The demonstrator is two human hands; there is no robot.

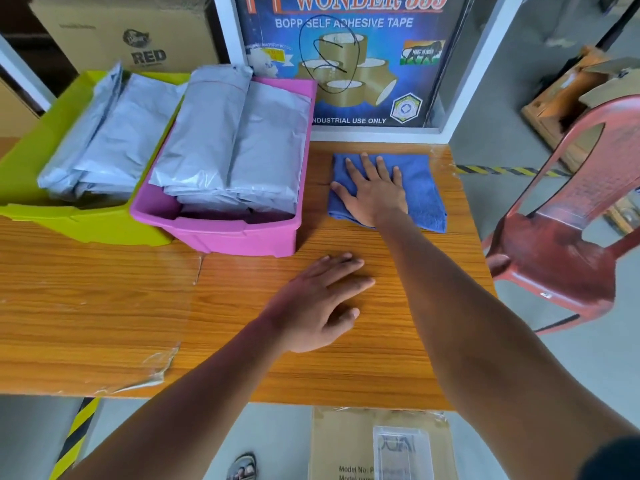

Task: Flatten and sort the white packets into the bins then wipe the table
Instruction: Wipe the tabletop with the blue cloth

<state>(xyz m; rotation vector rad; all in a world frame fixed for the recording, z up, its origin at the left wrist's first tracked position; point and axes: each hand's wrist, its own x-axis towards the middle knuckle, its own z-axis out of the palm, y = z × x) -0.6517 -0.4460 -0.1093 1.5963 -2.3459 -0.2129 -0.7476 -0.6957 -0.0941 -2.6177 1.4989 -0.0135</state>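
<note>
Packets binned, the right hand (375, 192) presses spread fingers on the blue cloth (419, 188) to wipe, seemingly, while the left hand (318, 303) rests flat, fingers straight, bracing on the tabletop (104, 306).

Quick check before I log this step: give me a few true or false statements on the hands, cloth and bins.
1. The right hand presses flat on the blue cloth. True.
2. The left hand holds a white packet. False: it rests open on the bare table.
3. The pink bin stands between the green bin and the cloth. True.
4. The pink bin is empty. False: white packets fill it.
5. A packet lies on the tabletop. False: none shows outside the bins.
</note>
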